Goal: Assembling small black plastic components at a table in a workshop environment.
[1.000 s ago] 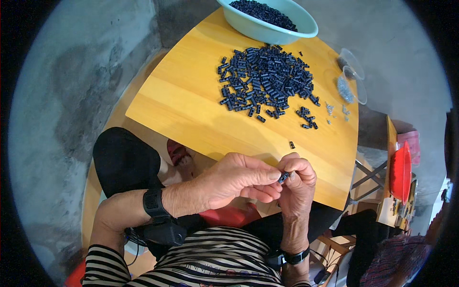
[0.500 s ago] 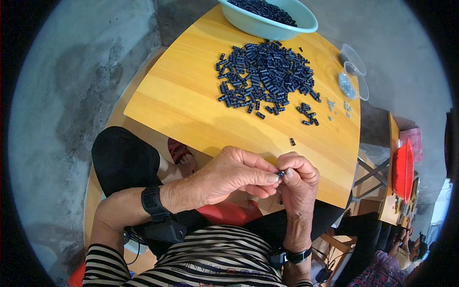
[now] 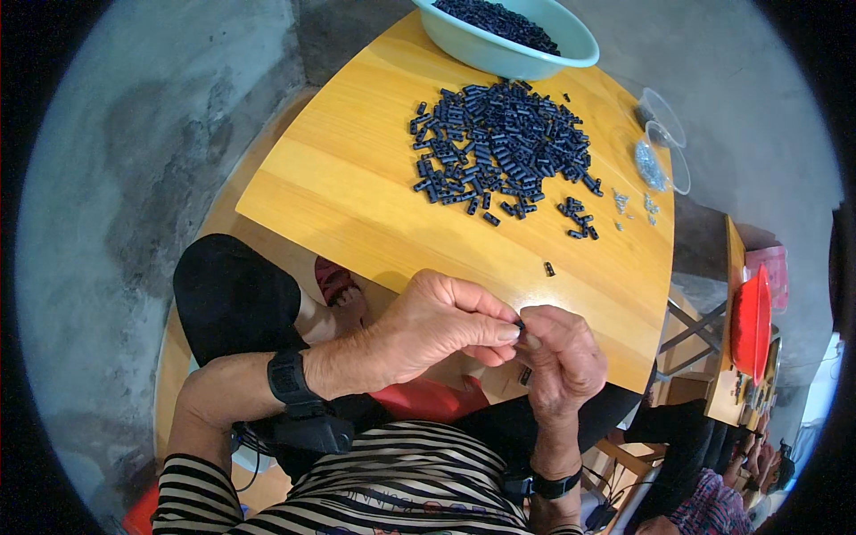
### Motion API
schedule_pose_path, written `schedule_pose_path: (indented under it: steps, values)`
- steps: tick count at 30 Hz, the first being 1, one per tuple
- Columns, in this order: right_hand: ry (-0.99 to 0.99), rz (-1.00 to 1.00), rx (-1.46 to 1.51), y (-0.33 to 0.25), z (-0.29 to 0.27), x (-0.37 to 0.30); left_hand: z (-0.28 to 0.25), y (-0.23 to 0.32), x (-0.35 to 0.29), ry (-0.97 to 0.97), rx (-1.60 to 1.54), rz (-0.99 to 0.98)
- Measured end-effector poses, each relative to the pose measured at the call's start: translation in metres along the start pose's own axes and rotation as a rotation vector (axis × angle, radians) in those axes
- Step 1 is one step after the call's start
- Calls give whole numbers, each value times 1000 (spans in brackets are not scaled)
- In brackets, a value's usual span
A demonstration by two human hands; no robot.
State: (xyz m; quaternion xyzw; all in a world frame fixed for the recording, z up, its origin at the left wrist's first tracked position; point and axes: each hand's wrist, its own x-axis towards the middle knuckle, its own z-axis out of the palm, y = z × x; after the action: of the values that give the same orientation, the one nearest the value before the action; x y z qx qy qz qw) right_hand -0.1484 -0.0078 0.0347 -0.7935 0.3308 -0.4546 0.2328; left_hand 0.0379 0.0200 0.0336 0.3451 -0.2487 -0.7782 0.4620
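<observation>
A: What just changed?
B: The small black plastic piece (image 3: 521, 325) is mostly hidden now; right hand (image 3: 568, 361) rolled outward, fingers bunched on it. Left hand (image 3: 428, 323) thumb and forefinger pinch it too. Still being worked, I'd guess.
A: Elbow room?
B: They're by the table's (image 3: 321, 183) near edge; bare wood toward its left corner.

Black pieces (image 3: 504, 147) are looking like hard plastic, mostly matt with faint sheen; small bits (image 3: 621, 203) nearby are reading as silvery metal. Bench (image 3: 334, 169) is showing smooth wood grain, slightly glossy. Pale basin (image 3: 495, 58) is looking like smooth plastic, striped shirt (image 3: 401, 464) like cloth, wall (image 3: 152, 178) rough.
</observation>
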Motion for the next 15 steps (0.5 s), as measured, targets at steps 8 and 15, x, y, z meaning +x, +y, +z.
schedule_pose_path:
  steps: [8,15]
  values:
    - [-7,-109,-210,-4,2,-2,2,3,1,66,155,4]
    - [32,350,346,2,0,-9,3,4,5,28,169,63]
